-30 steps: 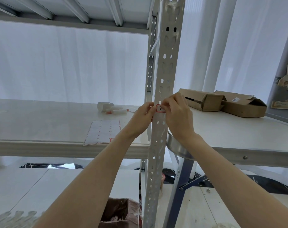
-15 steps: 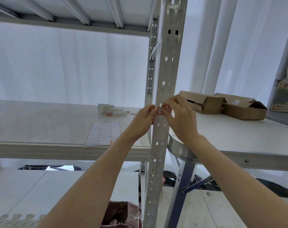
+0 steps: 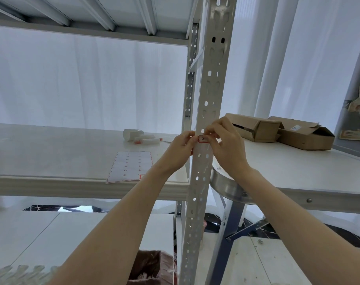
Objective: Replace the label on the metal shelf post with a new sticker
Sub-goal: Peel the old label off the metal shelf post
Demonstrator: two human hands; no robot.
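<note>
A perforated white metal shelf post (image 3: 211,79) rises through the middle of the view. A small red-bordered sticker (image 3: 203,139) sits on its face at shelf height. My left hand (image 3: 180,149) touches the sticker's left edge with its fingertips. My right hand (image 3: 226,145) pinches the sticker's right edge from the other side of the post, fingers curled over it. Whether the sticker is pressed flat or partly lifted is hidden by my fingers. A sticker sheet (image 3: 129,166) with red outlines lies on the shelf board to the left.
The white shelf board (image 3: 51,157) also carries a white roll and white markers with red caps (image 3: 142,137). Two open cardboard boxes (image 3: 278,130) stand on the white table (image 3: 298,175) to the right. A brown bin (image 3: 148,266) sits below, and curtains hang behind.
Both hands stay on the sticker at the same place on the post. The camera has tilted slightly upward, and my right fingers have shifted a little over the sticker's edge.
</note>
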